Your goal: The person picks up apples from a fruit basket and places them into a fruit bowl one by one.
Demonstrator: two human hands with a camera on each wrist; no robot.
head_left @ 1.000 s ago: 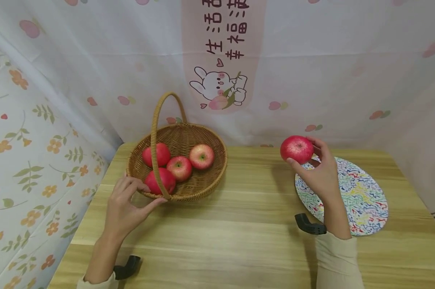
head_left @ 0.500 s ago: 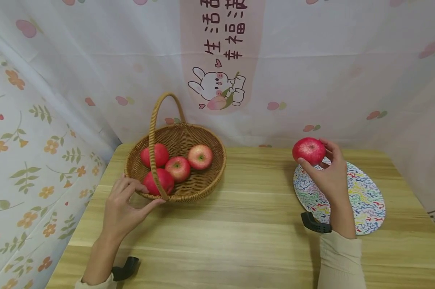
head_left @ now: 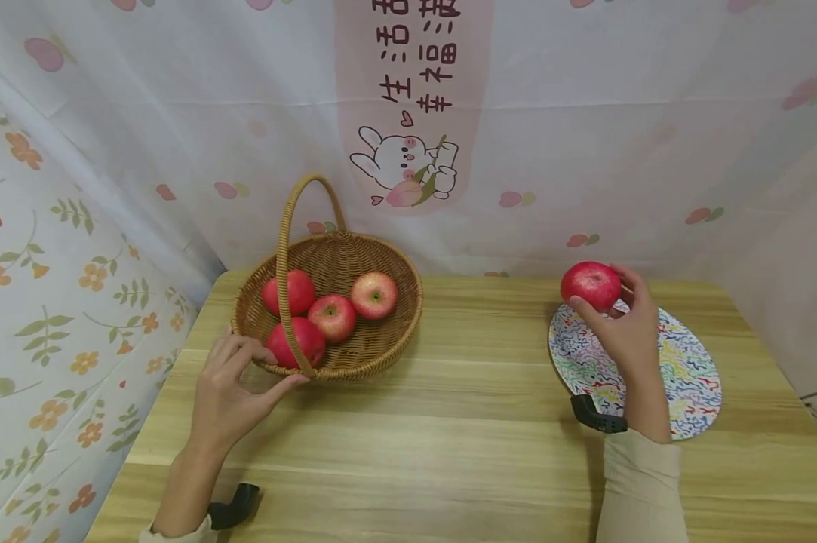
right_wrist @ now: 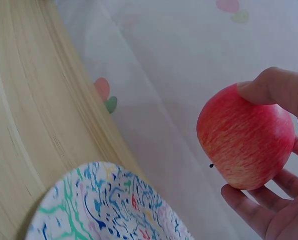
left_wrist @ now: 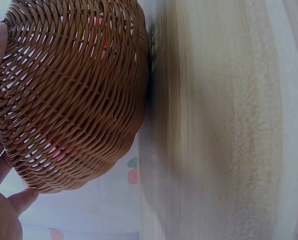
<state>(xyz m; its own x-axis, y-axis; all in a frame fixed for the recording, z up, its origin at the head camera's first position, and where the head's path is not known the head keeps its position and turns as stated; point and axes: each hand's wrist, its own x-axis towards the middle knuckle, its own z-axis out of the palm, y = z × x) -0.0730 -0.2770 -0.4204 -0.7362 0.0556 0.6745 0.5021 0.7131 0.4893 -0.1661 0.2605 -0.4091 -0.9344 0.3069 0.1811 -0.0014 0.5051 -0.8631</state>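
Note:
A red apple (head_left: 591,286) is in my right hand (head_left: 627,324), gripped between thumb and fingers above the far left part of a colourfully speckled plate (head_left: 693,377). In the right wrist view the apple (right_wrist: 246,137) hangs clear of the plate (right_wrist: 64,210), its stem pointing down and left. On the left stands a wicker basket (head_left: 388,347) with a tall arched handle (head_left: 284,271) and several apples (head_left: 331,317) inside. My left hand (head_left: 230,392) holds the basket's near left rim, thumb outside by the handle's foot. The left wrist view shows the woven side (left_wrist: 74,95) up close.
The wooden table (head_left: 422,452) runs beneath everything, with bare wood between basket and plate. A white printed curtain (head_left: 551,136) hangs right behind its back edge. A floral cloth (head_left: 55,324) hangs along the left side. Black wrist mounts (head_left: 597,415) stick out from both wrists.
My right hand has carried the apple to the right and slightly down, from the plate's left edge to above the plate. My left hand stays on the basket rim.

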